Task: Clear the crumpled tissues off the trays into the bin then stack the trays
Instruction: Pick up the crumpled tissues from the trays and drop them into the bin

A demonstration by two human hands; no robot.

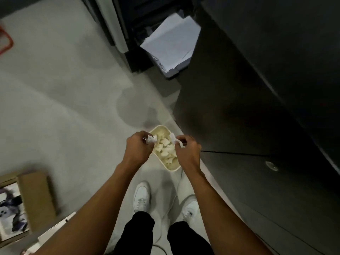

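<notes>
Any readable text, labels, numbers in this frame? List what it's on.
No legible text anywhere.
Cardboard box: printed picture, blurred, no words readable.
White sheets: dark marks along lower edge, too blurred to read.
Tissue in left hand, tissue in right hand, bin: no print visible.

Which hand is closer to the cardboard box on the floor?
Left. The left hand sits up and right of the cardboard box; the right hand lies farther right again.
</notes>
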